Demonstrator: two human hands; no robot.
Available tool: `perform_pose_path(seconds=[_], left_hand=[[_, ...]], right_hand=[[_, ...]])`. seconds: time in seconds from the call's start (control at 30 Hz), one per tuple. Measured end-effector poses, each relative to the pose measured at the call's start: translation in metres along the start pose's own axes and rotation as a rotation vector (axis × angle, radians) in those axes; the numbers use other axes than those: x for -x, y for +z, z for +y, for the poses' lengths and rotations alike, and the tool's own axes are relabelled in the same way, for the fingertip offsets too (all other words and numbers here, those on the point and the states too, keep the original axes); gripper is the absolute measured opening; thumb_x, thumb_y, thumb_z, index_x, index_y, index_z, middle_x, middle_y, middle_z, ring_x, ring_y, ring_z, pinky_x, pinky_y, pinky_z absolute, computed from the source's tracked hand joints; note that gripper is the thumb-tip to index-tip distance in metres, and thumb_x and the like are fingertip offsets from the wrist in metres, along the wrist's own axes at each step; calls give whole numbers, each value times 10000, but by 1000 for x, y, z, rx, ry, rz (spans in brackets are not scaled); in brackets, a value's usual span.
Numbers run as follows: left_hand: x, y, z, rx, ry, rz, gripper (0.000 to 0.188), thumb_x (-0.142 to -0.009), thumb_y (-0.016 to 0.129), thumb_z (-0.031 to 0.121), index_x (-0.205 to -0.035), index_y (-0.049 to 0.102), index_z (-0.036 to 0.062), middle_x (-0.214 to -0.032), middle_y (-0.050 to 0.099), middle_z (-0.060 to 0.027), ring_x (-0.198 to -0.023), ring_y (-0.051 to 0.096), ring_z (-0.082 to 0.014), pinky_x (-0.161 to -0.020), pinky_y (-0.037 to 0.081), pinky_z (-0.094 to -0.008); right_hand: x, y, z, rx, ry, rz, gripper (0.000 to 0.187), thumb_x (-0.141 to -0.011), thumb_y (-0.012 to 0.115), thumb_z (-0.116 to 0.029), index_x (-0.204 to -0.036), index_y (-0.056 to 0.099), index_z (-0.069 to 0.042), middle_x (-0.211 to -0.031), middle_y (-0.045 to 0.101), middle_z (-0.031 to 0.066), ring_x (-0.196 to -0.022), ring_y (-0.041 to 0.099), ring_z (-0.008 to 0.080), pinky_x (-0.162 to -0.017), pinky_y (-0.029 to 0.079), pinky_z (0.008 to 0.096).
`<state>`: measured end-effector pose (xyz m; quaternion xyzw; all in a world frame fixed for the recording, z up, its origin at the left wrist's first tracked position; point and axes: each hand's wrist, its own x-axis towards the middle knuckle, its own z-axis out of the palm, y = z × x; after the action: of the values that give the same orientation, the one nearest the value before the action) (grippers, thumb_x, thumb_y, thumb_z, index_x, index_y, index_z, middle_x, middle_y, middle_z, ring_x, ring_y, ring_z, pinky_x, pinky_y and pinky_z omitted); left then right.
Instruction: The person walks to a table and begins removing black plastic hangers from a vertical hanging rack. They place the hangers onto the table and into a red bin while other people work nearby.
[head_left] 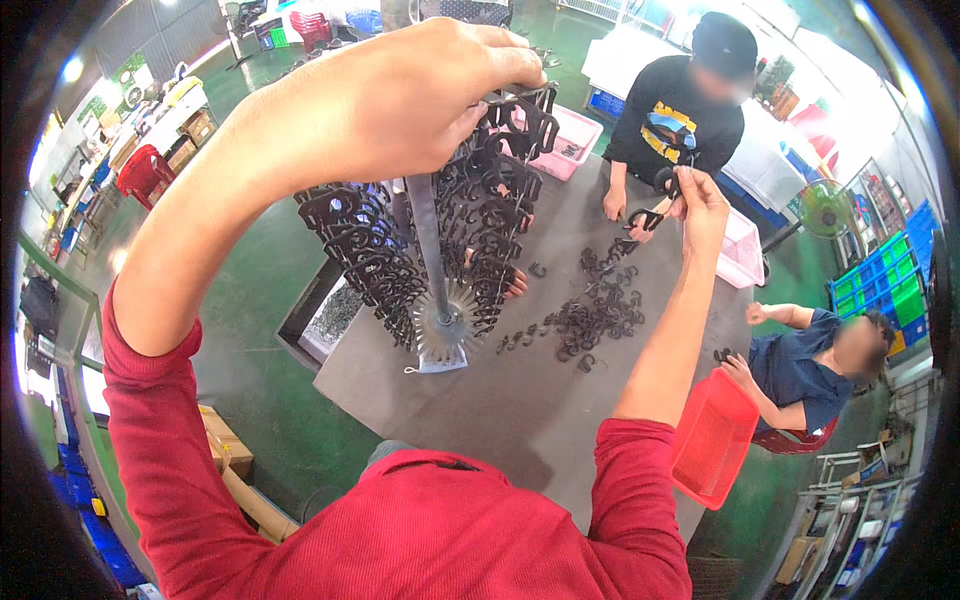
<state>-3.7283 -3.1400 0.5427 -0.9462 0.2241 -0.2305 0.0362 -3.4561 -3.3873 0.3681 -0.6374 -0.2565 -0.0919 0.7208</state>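
My right hand [703,208] is raised at the right, its fingers pinched on a small black curved part [665,181]. Over the top of a metal rack, my left hand [400,95] has its fingers bent together near the upper hooks; whatever lies between them is hidden. The rack has a grey central post [428,240] and a toothed metal disc [446,318] low down. Strings of black curved parts [365,245] hang around the post. A loose pile of similar black parts [600,305] lies on the grey table [430,405].
Across the table, a person in a black shirt [675,115] holds their hands near the pile. At the right, another person [815,360] sits by a red basket [712,440]. Pink trays [738,248] stand along the table. Cardboard boxes [228,440] are on the green floor.
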Motion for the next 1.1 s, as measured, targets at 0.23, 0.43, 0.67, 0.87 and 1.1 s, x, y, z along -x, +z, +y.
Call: perform_pose_path(seconds=[0.23,0.43,0.67,0.87,1.1], left_hand=[[-13,-9,18,-12,-134,-139,441,-784,619,115,-1182,496,-25,-1163,533,-170,-1093,513,-338,-952,402,-393],[-23,-4,22,-136,-212,-190,374,-791,597,78,-1142,539,-37,-1143,551,-167,-1071,529,-329,-926,422,-380],[-29,9,10,-127,-85,-21,317,-746,519,-41,-1053,595,-52,-1029,599,-174,-938,584,-350,-829,462,-392],[-29,8,14,-119,-104,-57,361,-714,490,-70,-1059,596,-51,-1018,605,-173,-942,585,-343,-825,462,-394],[-16,12,12,-147,-20,44,393,-714,489,-96,-1092,581,-45,-1083,588,-172,-984,573,-350,-843,458,-390]], right_hand=[[-4,-50,87,1103,128,-48,377,-823,653,-340,-1067,576,-63,-836,645,64,-745,643,168,-724,491,387],[51,86,-45,504,-449,117,323,-840,623,-338,-1047,596,-91,-922,632,45,-764,614,212,-695,468,355],[76,166,-98,493,-829,217,226,-798,690,-197,-974,619,-72,-754,626,72,-650,618,230,-590,480,312],[78,172,-94,-177,-402,12,162,-846,644,-106,-944,646,23,-757,657,65,-642,637,129,-585,495,254],[81,148,-83,-589,-219,-274,159,-891,589,-95,-942,648,43,-794,652,90,-671,629,136,-601,498,234]])
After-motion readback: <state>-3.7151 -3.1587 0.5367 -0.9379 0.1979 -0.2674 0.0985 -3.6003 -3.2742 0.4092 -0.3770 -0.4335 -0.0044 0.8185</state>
